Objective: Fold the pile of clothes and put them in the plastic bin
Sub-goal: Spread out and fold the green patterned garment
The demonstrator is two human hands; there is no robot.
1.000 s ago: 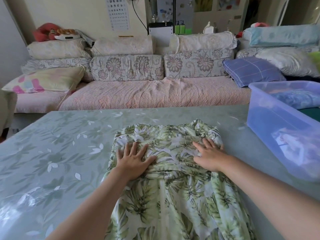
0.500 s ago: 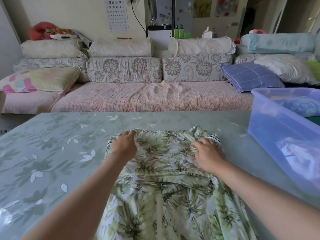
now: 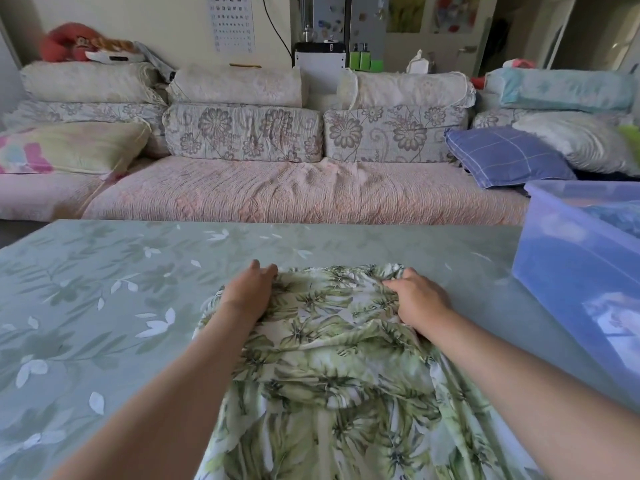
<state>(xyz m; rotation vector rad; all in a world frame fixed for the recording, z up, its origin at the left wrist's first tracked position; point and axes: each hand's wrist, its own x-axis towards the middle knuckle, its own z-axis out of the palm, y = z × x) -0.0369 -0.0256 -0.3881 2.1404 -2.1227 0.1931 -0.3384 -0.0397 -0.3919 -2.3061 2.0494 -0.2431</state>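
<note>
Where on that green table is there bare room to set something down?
Widest bare patch: the green leaf-patterned tabletop left of the pale palm-print garment. A strip runs beyond it to the far edge. Right is crowded: a narrow gap, then the translucent blue plastic bin.

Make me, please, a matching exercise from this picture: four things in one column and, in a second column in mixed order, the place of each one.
Things:
1. leaf-print garment
2. plastic bin
3. blue checked pillow
4. eye chart

Places:
A. on the sofa
B. on the wall
C. spread on the middle of the table
D. at the right side of the table

Pairs: 1-C, 2-D, 3-A, 4-B
</note>
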